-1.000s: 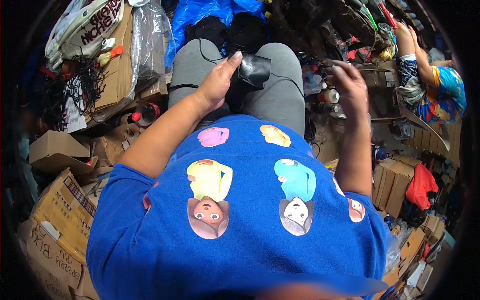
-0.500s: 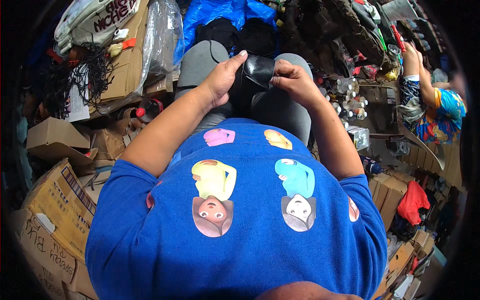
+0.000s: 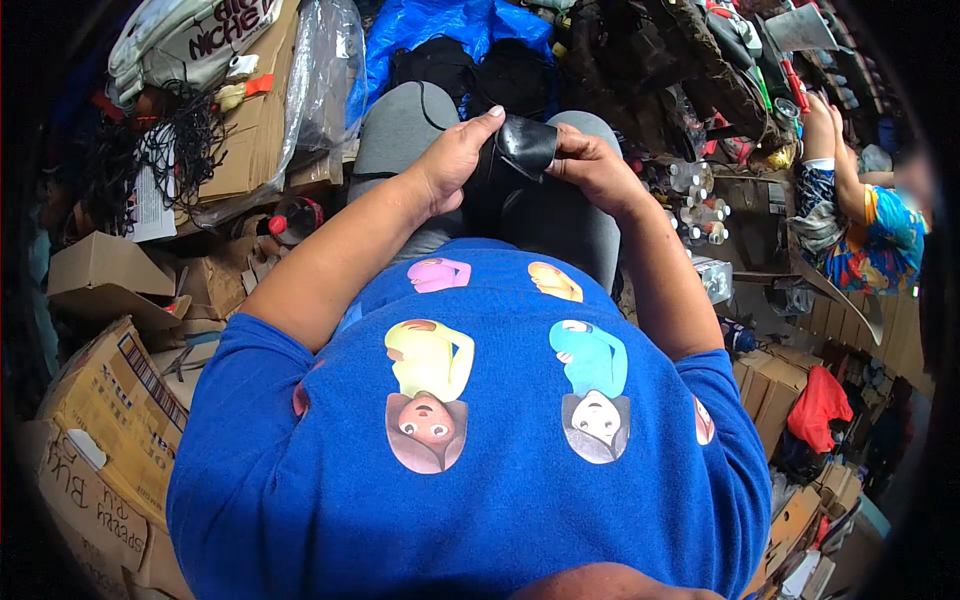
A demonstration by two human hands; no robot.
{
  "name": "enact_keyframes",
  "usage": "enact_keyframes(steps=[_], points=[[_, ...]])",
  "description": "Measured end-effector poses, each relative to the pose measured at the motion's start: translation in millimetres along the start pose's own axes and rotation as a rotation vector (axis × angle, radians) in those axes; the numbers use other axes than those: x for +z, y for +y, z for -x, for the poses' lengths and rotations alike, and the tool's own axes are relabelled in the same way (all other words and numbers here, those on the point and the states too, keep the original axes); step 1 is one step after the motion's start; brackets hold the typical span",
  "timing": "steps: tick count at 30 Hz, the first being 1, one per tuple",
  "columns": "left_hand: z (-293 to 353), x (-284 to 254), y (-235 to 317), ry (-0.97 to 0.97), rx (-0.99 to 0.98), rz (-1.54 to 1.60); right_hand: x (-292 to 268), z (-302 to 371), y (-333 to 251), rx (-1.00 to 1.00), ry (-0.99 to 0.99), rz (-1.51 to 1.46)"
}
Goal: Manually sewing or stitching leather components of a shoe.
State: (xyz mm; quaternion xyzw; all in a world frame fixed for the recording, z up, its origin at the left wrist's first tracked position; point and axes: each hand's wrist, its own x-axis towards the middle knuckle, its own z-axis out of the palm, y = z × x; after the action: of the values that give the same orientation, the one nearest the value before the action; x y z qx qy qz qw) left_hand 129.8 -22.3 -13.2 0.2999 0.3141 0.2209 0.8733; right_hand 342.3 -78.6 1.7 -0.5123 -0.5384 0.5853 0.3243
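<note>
Both hands have closed in: my left hand [image 3: 455, 160] and right hand [image 3: 590, 165] pinch the black leather piece [image 3: 520, 150], folding barely begun.

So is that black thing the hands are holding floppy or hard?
Probably floppy. The black piece bends and curls over between the left hand and the right hand, so it looks soft, like thin leather or rubber. It seems light too, since fingertips alone pinch it up above the lap. Its shiny surface might make it a bit slippery.

blue cartoon-print t-shirt [image 3: 480, 470], grey trousers [image 3: 400, 130]
</note>
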Motion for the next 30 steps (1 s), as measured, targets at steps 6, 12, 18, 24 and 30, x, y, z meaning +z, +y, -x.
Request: enact_keyframes(steps=[6,12,18,24,30], points=[[-5,2,-6,-0.003,0.009,-0.072,8,1,-3,0.092,0.03,-0.1],[-9,8,-11,0.004,0.031,-0.041,0,2,-7,0.139,0.076,0.087],[-17,12,-14,0.008,-0.08,0.032,7,20,-25,0.077,0.33,0.599],[-20,17,-14,0.026,-0.044,0.003,28,36,-34,-0.605,0.428,1.027],[-15,26,-17,0.185,-0.007,-0.132,51,13,-36,-0.83,0.503,0.937]])
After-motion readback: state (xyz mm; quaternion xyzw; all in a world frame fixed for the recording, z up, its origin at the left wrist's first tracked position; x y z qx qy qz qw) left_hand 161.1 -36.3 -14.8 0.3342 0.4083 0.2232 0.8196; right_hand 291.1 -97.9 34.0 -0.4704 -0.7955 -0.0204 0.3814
